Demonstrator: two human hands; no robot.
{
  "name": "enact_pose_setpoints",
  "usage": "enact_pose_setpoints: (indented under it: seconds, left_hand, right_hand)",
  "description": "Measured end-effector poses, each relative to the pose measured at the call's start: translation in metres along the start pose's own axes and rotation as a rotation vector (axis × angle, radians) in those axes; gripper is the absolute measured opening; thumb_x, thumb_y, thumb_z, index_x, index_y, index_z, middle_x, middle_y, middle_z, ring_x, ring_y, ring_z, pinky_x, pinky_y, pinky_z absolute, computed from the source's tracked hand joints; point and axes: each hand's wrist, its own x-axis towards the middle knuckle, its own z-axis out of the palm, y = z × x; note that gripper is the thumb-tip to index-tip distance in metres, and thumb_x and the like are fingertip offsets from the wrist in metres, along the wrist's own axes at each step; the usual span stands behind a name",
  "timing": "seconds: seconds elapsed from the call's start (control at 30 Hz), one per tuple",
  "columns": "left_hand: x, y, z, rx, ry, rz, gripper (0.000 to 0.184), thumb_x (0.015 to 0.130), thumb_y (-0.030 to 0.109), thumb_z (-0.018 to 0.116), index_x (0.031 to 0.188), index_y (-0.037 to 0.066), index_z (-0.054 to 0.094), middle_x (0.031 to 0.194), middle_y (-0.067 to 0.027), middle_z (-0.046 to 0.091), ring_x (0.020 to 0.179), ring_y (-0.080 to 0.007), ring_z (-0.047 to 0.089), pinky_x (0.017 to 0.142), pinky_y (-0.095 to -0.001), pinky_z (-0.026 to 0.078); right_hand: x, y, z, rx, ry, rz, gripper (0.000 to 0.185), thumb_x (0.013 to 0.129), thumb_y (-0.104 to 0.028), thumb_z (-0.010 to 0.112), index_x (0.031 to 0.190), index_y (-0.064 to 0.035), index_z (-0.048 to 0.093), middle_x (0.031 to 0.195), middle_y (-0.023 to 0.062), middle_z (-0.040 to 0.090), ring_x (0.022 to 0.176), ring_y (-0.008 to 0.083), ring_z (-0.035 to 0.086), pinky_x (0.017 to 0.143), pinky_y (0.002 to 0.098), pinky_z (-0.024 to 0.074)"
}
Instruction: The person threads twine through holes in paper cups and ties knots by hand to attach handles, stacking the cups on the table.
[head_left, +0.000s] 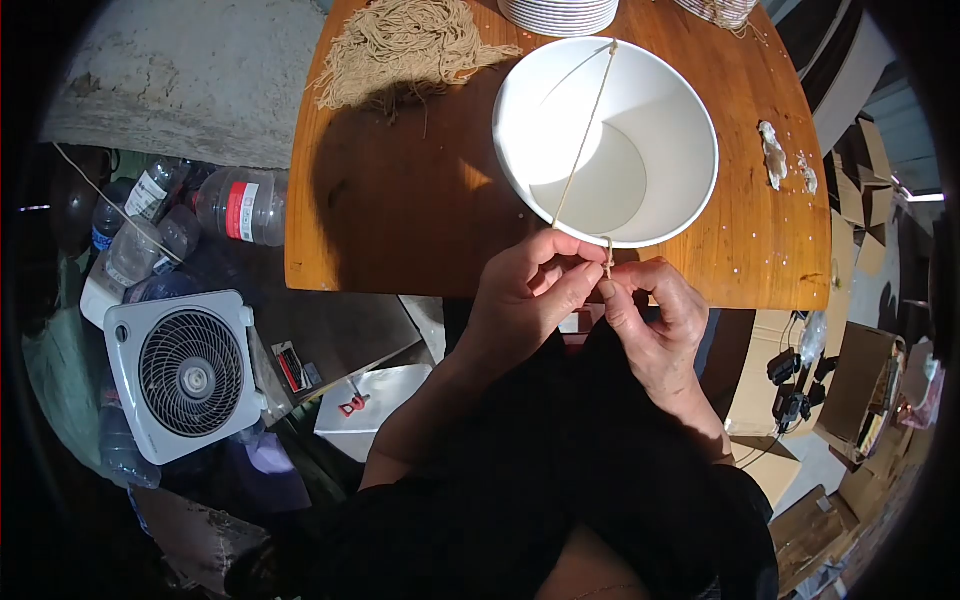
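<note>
A white paper bucket (682, 140) stands on the wooden table near its front edge, its mouth tilted toward me. One tan cord (585, 135) stretches across the mouth from the far rim to the near rim. At the near rim, its short end comes out and shows a small knot. My left hand (535, 290) pinches this cord between thumb and forefinger just below the rim. Close against it, my right hand (658, 310) also pinches the cord end with thumb and forefinger. Fingertips partly hide the knot.
A heap of tan cords (400, 50) lies at the table's back left. Behind the bucket are stacked white buckets (560, 14). Crumpled white scraps (773, 155) lie at right. A fan (185, 378) and plastic bottles (245, 205) are at left, cardboard boxes (858, 385) at right.
</note>
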Motion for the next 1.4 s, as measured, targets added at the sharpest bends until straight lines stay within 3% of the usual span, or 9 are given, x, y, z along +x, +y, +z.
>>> enact_pose_setpoints:
  seconds: [0.13,0.2,0.43,0.5,0.7,0.83,0.9,1.23,1.4]
  left_hand:
    - [-0.001,-0.002,0.006,0.002,0.068,0.038,0.013,0.100,-0.001,0.061,0.113,-0.003,0.061,0.107,-0.0116,0.069,0.098,-0.0146,0.070,0.079,-0.0305,0.062]
    - [-0.002,-0.006,0.005,0.212,0.096,0.134,0.014,0.098,0.000,0.064,0.112,-0.002,0.061,0.100,-0.0115,0.071,0.093,-0.0145,0.072,0.077,-0.0295,0.061]
    - [-0.004,-0.004,0.004,0.255,0.101,0.175,0.016,0.097,0.001,0.065,0.113,-0.002,0.062,0.097,-0.0114,0.073,0.088,-0.0149,0.073,0.076,-0.0291,0.060]
    - [-0.009,0.010,0.005,0.218,0.050,-0.066,0.015,0.100,-0.001,0.062,0.115,-0.003,0.062,0.110,-0.0107,0.067,0.104,-0.0147,0.068,0.089,-0.0291,0.057]
    - [-0.007,0.007,0.002,0.275,0.060,0.022,0.014,0.099,-0.001,0.063,0.112,-0.003,0.065,0.112,-0.0096,0.066,0.106,-0.0143,0.067,0.093,-0.0288,0.054]
    - [-0.005,0.002,0.001,0.249,0.049,0.011,0.013,0.099,-0.002,0.064,0.112,-0.003,0.065,0.112,-0.0094,0.066,0.106,-0.0144,0.066,0.093,-0.0289,0.055]
    - [-0.004,-0.005,0.002,0.217,0.091,0.134,0.015,0.097,0.002,0.067,0.111,-0.003,0.068,0.100,-0.0102,0.070,0.085,-0.0129,0.071,0.073,-0.0267,0.057]
    - [-0.006,0.010,0.005,0.023,0.082,-0.060,0.014,0.101,0.004,0.063,0.110,-0.003,0.069,0.110,-0.0095,0.067,0.095,-0.0136,0.067,0.081,-0.0289,0.055]
    - [-0.006,0.008,-0.001,0.062,0.018,0.027,0.018,0.104,0.006,0.060,0.115,-0.007,0.065,0.112,-0.0104,0.068,0.099,-0.0144,0.069,0.082,-0.0298,0.062]
  right_hand:
    - [0.003,-0.001,-0.002,0.013,-0.023,0.039,0.013,0.089,-0.002,0.079,0.094,0.0008,0.067,0.084,0.0061,0.070,0.074,0.0120,0.064,0.067,0.0258,0.0502]
    - [0.005,0.001,-0.001,0.043,-0.030,-0.023,0.006,0.094,0.002,0.072,0.096,0.0031,0.066,0.078,0.0050,0.065,0.061,0.0080,0.064,0.050,0.0211,0.0486]
    - [0.005,0.006,-0.001,-0.050,-0.007,-0.098,0.008,0.092,0.001,0.075,0.093,0.0024,0.067,0.079,0.0051,0.066,0.064,0.0081,0.065,0.051,0.0217,0.0497]
    - [0.005,0.007,-0.001,-0.062,-0.006,-0.099,0.009,0.091,0.001,0.076,0.093,0.0022,0.067,0.079,0.0055,0.066,0.064,0.0083,0.066,0.051,0.0223,0.0501]
    - [0.007,0.003,-0.002,-0.080,-0.032,-0.110,0.009,0.091,0.000,0.076,0.094,0.0022,0.068,0.079,0.0054,0.065,0.062,0.0093,0.066,0.051,0.0225,0.0500]
    - [0.006,0.002,-0.002,-0.077,-0.028,-0.104,0.009,0.091,0.000,0.076,0.094,0.0020,0.068,0.077,0.0048,0.065,0.061,0.0087,0.065,0.050,0.0224,0.0495]
    - [0.006,0.002,-0.002,-0.066,-0.026,-0.097,0.010,0.091,0.000,0.076,0.094,0.0015,0.067,0.077,0.0043,0.065,0.061,0.0079,0.065,0.050,0.0221,0.0489]
    - [0.006,0.004,-0.003,0.032,-0.030,-0.039,0.010,0.091,0.003,0.075,0.095,0.0006,0.066,0.081,0.0058,0.067,0.060,0.0080,0.063,0.051,0.0230,0.0485]
    - [0.006,0.007,-0.010,-0.163,0.104,-0.291,0.013,0.086,0.004,0.073,0.097,-0.0003,0.068,0.082,0.0081,0.068,0.061,0.0136,0.063,0.053,0.0267,0.0486]
